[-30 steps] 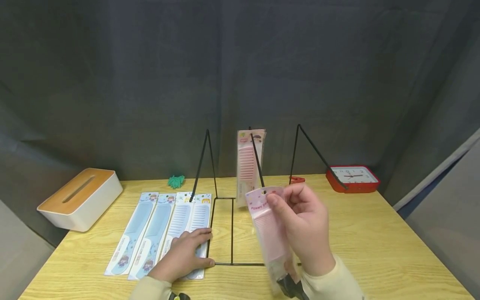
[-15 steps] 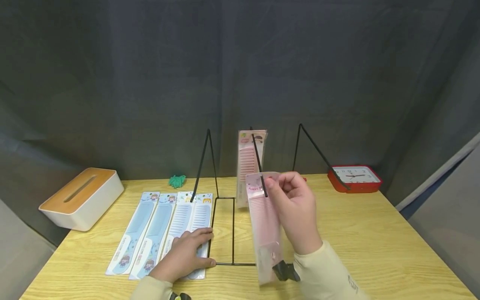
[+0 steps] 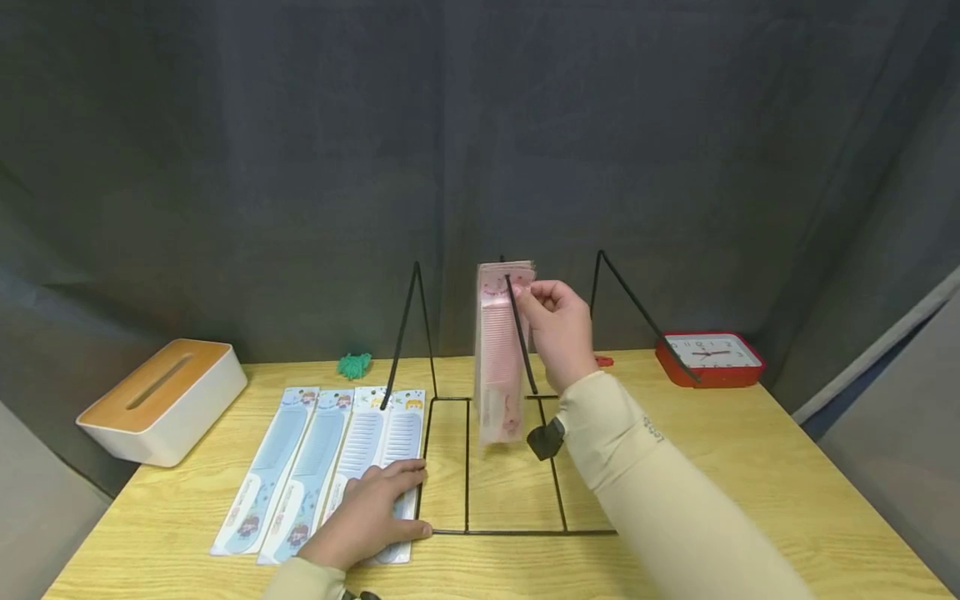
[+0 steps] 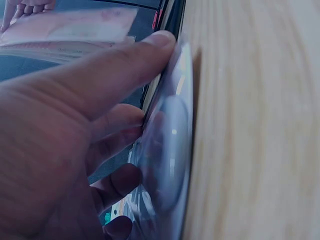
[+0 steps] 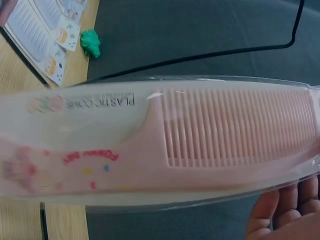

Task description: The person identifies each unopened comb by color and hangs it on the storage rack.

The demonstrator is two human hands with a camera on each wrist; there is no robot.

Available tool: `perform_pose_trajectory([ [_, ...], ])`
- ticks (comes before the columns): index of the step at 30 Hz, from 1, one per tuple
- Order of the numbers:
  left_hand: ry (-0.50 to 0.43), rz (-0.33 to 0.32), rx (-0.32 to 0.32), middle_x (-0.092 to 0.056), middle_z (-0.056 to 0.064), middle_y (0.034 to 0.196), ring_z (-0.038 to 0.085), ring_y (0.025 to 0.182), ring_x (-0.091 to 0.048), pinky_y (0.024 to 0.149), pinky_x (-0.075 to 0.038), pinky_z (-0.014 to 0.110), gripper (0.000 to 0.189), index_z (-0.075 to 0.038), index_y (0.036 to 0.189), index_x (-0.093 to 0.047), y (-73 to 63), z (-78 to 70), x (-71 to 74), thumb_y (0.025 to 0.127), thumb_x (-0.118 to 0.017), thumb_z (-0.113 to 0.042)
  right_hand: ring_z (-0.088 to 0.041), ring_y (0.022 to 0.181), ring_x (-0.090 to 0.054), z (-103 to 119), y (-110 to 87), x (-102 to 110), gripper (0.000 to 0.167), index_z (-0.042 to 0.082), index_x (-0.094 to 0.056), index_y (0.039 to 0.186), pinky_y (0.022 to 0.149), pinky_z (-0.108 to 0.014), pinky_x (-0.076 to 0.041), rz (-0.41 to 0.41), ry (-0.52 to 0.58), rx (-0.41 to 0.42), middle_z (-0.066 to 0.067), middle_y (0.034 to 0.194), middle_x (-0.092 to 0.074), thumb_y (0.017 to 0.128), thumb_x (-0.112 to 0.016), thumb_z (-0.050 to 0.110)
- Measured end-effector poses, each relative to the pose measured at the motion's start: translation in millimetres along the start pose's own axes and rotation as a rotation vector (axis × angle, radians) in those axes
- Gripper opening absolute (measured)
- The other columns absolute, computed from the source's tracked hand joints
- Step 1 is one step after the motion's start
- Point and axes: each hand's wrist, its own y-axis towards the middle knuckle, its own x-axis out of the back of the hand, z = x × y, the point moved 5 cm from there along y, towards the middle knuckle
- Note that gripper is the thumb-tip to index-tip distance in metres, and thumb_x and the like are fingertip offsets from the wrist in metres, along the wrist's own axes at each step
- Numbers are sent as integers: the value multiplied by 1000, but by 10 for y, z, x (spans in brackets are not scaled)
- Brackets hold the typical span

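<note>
My right hand (image 3: 561,333) pinches the top of a packaged pink comb (image 3: 498,350) between thumb and fingers. The pack hangs upright on the middle prong of a black wire rack (image 3: 468,467), in front of other pink packs that it mostly covers. In the right wrist view, the comb's fine teeth (image 5: 235,127) show through clear plastic. My left hand (image 3: 367,517) lies low at the rack's left side, over the rightmost blue comb packs, thumb and fingertips at the base wire. The left wrist view has its fingers spread and loosely bent beside a clear pack (image 4: 167,145).
Several blue comb packs (image 3: 277,450) lie in a row left of the rack. A white tissue box (image 3: 161,400) with a wooden lid stands far left. Behind are a green bundle (image 3: 354,365), a red clip (image 3: 603,361) and a red clock (image 3: 708,358).
My right hand has carried the pink comb pack forward and up along the middle prong, from its front end to the packs at the back. My left hand has stayed in place.
</note>
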Motion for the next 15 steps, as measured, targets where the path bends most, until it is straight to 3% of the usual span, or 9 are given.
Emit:
perform_pose_trajectory([
  [3,1,1,-4,-48,0,152,31,126,-48,88,-34,58,75,-9,140,-60,0,-6,0,80,-82,-48,-14,82,-51,0,45,-7,17,8,-63,104,66,-25,-43,-5,2,-16,-2,91,-56,97,-69,23],
  [8,7,9,1,-48,1,152,30,125,-48,88,-34,55,74,-9,140,-60,9,-16,18,80,-81,-48,-16,88,-53,-18,19,29,22,9,-63,108,72,-28,-46,-7,-60,-13,-3,97,-59,97,-68,28],
  [15,27,12,9,-50,1,151,32,126,-48,88,-35,56,74,-9,138,-61,4,-49,40,79,-82,-48,-19,104,-59,-120,-185,207,33,11,-64,114,87,-37,-47,34,-195,58,-4,112,-65,93,-72,36],
])
